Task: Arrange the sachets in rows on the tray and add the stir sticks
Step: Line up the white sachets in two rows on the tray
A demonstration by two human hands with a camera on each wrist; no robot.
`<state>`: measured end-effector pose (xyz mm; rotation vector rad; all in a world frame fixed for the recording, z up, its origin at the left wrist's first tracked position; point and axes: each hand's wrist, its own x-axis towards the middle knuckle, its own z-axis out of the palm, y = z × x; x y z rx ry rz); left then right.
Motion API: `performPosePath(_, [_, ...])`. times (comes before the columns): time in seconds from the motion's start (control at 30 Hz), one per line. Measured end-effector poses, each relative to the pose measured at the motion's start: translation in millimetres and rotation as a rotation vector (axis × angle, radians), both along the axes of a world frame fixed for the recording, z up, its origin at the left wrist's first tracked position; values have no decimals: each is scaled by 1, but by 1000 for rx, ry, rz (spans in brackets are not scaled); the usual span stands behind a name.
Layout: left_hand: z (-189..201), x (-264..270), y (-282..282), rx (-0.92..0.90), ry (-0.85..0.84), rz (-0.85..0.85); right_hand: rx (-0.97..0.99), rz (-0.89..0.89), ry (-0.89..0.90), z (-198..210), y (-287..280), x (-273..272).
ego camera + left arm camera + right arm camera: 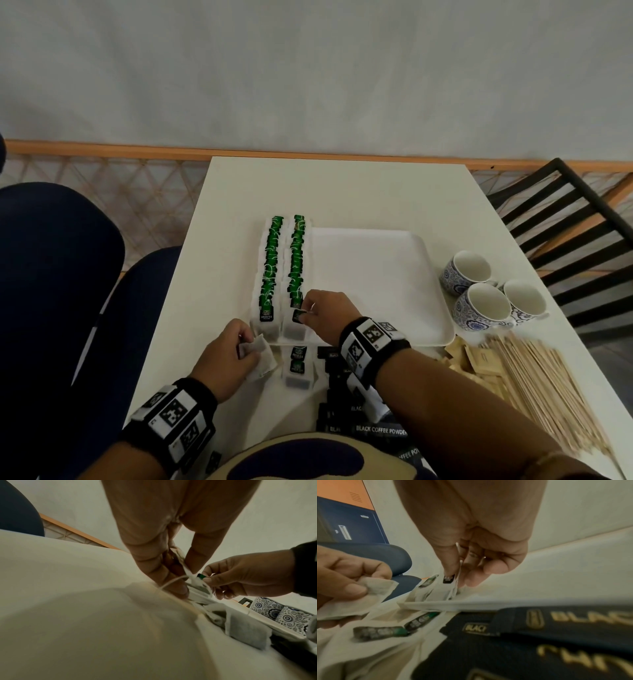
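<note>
Left hand (228,356) grips a limp tea bag (261,356); right hand (323,317) pinches another's tag (298,315); light, flimsy paper, best taken by its edges.

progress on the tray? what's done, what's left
Done: two rows of green tea bags on the tray. In hand: right hand pinches a tag at the second row's near end; left hand holds another tea bag. Left: loose tea bags, black coffee sachets, brown sachets, stir sticks, all off the tray.

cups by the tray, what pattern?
Blue floral swirls on white on the cups; inside plain white. Head view shows it best.
</note>
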<state>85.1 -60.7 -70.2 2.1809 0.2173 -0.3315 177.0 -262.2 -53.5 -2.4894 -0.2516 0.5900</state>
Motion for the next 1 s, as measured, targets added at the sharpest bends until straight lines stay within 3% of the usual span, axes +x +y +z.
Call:
performPosePath(0.23, [5,2,-1,-177,44,73,45,-23,-14,-7,4,-1])
performPosePath(0.63, [16,5,-2,-233,-90,104,-41,29,-52,-6,10,-5])
performPosePath(0.83, [17,7,0,-460,2,53,-39,-14,-87,-3,9,-1])
performPosePath(1.0, [19,17,-6,-347,-94,213,154,103,-151,15,6,2])
